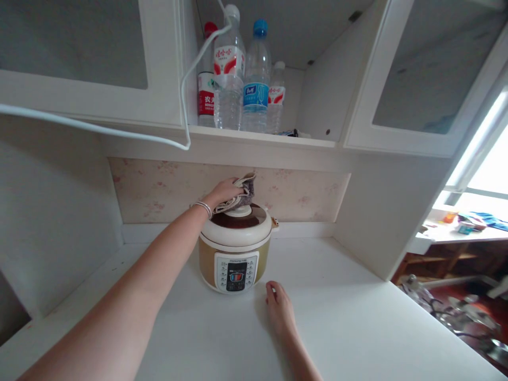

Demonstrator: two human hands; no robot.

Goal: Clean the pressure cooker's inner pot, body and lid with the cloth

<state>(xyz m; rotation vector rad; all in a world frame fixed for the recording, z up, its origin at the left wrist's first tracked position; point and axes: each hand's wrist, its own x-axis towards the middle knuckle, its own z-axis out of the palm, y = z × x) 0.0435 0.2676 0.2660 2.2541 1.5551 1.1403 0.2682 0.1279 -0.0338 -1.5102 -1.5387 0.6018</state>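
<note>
A cream and gold electric pressure cooker (237, 254) stands on the white counter, its control panel facing me. My left hand (227, 191) reaches over its lid (254, 217) from the left, the fingers closed round a folded brown-grey cloth (246, 193) with beige edges. The cloth lies at the top of the lid, by the pale knob (238, 211), partly covering it. My right hand (281, 307) rests on the counter just right of the cooker's front, apart from it. Its fingers are loosely curled in, and nothing shows in them.
Overhead, an open cabinet shelf (262, 135) holds several plastic bottles (256, 79). A white cable (119, 135) hangs in front of the cabinet at the left. White side panels (381, 211) flank the counter (341, 312). A window sill with loose items lies far right.
</note>
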